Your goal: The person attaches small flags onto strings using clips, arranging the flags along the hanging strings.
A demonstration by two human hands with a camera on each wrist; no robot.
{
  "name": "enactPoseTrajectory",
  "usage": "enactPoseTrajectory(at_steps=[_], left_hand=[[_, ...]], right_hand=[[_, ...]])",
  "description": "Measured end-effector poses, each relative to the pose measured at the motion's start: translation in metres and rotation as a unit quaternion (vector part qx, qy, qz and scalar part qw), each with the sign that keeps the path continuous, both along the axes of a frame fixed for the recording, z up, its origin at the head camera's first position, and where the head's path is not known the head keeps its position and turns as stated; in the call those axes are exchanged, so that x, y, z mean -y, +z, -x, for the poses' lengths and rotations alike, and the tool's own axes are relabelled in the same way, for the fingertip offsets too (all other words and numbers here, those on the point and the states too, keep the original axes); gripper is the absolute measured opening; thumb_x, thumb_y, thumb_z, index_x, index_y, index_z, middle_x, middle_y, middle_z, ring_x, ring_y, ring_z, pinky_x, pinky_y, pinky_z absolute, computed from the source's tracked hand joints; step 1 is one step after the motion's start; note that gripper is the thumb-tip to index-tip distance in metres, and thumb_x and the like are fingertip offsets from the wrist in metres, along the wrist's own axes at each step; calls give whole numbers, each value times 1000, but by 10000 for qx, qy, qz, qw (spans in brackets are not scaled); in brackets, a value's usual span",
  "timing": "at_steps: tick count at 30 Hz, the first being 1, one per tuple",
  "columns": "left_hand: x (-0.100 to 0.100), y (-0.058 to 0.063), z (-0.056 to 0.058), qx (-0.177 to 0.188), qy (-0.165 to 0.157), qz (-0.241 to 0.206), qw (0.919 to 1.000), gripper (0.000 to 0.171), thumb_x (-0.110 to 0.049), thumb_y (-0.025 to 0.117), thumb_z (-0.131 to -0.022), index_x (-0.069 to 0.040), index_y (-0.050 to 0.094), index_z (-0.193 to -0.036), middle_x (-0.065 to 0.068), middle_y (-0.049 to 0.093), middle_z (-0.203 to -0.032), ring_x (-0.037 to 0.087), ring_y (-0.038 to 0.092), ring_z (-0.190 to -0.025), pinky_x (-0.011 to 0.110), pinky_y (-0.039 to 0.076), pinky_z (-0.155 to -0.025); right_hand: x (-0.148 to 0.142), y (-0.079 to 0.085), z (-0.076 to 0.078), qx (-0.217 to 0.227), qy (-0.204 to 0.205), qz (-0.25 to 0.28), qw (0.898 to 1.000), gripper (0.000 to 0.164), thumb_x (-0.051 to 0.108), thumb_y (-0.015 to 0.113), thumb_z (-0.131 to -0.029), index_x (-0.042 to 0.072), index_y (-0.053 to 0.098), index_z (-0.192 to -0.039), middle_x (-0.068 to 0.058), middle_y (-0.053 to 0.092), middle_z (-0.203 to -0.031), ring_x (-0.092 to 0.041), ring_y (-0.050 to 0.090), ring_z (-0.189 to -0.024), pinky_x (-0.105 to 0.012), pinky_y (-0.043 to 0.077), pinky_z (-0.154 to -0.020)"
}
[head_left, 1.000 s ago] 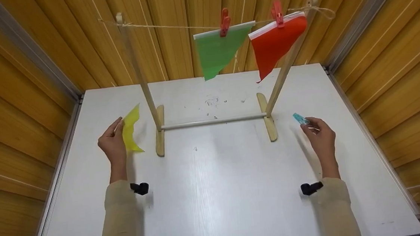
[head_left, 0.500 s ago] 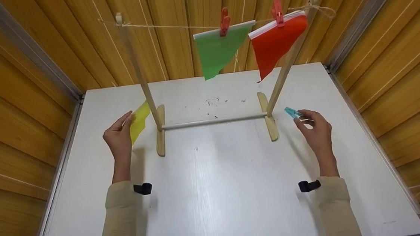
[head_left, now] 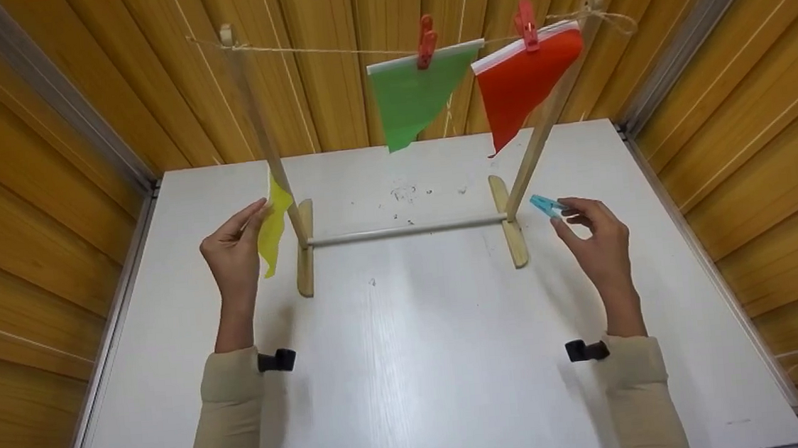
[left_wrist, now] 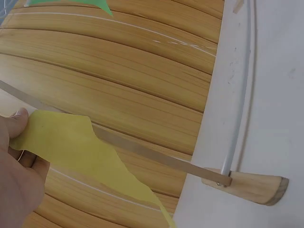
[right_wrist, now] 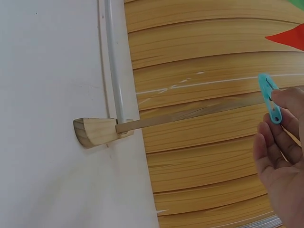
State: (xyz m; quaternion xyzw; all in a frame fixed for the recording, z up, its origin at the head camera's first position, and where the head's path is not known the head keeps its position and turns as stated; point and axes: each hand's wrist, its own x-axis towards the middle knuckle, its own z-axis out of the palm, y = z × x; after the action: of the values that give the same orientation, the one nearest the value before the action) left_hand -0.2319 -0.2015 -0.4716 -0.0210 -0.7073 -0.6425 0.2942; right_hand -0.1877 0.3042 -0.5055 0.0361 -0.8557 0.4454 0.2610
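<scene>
My left hand pinches a yellow paper flag by its edge, beside the rack's left post. In the left wrist view the yellow flag hangs from thumb and fingers and overlaps the post. Right of the rack, my right hand holds a light blue clothespin between thumb and fingers. The clothespin shows side-on in the right wrist view. On the string hang a green flag and a red flag, each under a red clothespin.
The wooden rack stands on a white table, its two feet joined by a pale crossbar. The right post rises between the red flag and my right hand. Wood-patterned walls enclose the table behind and at the sides.
The left hand has moved right and farther from the body, bringing the yellow flag up to the left post. The right hand has shifted slightly left and forward with the clothespin.
</scene>
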Motion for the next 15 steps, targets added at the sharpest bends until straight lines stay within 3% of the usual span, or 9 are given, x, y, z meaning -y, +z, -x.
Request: enactPoseTrajectory(at_steps=[8,15], left_hand=[[-18,23,-15,-582,-399,194,9973,15,0,73,-91,-1,80,-104,15,77,-102,14,75,-92,26,60,-79],[-29,39,-21,-741,-749,258,9941,16,4,72,-91,1,79,-105,17,77,-101,16,75,-93,28,60,-82]], right_hand=[[15,19,-3,-563,258,-302,9976,36,-2,78,-86,3,70,-121,-10,69,-112,-20,65,-100,-15,51,-90],[35,47,-8,-1019,622,-703,9904,37,-1,79,-85,5,71,-121,-7,70,-114,-16,66,-99,-16,51,-93]])
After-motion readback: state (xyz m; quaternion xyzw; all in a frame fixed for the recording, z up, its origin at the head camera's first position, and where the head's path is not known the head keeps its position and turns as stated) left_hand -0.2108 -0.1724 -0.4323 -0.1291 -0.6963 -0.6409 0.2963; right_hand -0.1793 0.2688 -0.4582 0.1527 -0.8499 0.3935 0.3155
